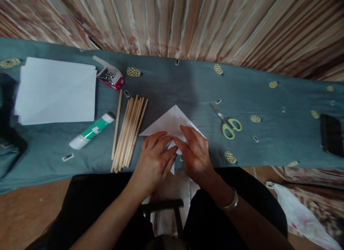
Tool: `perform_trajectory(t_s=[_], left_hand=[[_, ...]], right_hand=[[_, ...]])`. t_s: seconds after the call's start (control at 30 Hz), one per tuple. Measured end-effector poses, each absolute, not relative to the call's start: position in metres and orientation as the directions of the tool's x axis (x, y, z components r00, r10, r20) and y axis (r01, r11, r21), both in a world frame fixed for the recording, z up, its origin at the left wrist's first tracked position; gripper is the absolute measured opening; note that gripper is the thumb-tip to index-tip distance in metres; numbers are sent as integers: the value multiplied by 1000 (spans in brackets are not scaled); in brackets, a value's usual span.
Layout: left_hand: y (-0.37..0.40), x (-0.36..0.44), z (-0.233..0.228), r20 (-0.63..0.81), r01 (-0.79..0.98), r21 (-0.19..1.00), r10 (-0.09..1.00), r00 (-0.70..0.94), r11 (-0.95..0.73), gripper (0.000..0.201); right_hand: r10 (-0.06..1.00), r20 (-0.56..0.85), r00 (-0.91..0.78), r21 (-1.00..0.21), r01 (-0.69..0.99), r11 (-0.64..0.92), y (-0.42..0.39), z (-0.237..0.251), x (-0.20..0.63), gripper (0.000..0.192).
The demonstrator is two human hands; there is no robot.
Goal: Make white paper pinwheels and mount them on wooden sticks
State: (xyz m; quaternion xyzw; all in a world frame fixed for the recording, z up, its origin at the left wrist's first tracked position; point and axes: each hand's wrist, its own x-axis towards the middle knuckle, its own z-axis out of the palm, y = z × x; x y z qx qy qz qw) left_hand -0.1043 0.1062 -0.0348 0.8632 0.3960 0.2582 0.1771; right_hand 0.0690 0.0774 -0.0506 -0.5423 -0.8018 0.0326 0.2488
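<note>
Both hands lay flat on the white folded paper triangle (172,124), in the middle of the blue-grey cloth-covered table (188,81). The left hand (154,155) and right hand (195,153) pressed it with open fingers, grasping nothing. To fold well, the edges needed to meet exactly before creasing.

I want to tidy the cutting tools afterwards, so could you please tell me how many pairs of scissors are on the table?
1. The scissors lie on the cloth right of the folded paper.
</note>
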Motion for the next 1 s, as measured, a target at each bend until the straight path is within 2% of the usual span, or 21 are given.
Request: perform_trajectory(t_s=[0.07,0.17,0.23,0.33,0.43,0.57,0.63,0.73,0.83,1.0], left_hand=[[106,-104,-36,309,591,512,775,551,-624,19],[105,-105,-37,316,590,514,777,544,-622,19],[104,-105,-37,316,591,515,778,543,-621,20],[103,-104,-36,303,590,520,779,548,-618,20],[102,-103,-35,288,590,529,783,551,-609,19],[100,-102,-34,271,595,545,796,541,-591,18],[100,-104,-35,264,600,550,803,535,-581,19],[100,-108,-36,271,602,556,809,521,-574,21],[101,-113,-38,320,586,569,812,489,-577,23],[104,-119,-36,390,583,601,837,384,-548,37]], right_hand=[[902,344,-262,-402,827,393,80,-47,72,30],[936,272,-222,-594,727,345,87,-38,80,34],[956,244,-164,-660,694,287,94,-33,86,38],[967,249,-52,-600,775,196,107,-31,94,42],[969,240,-52,-537,825,177,121,-33,96,44],[972,228,-60,-543,821,178,133,-33,93,41],[976,218,-21,-585,798,148,137,-32,93,41],[992,110,64,-733,680,38,139,-32,98,42],[993,-38,115,-872,481,-89,139,-37,104,46],[934,-122,336,-984,83,-158,133,-43,118,40]])
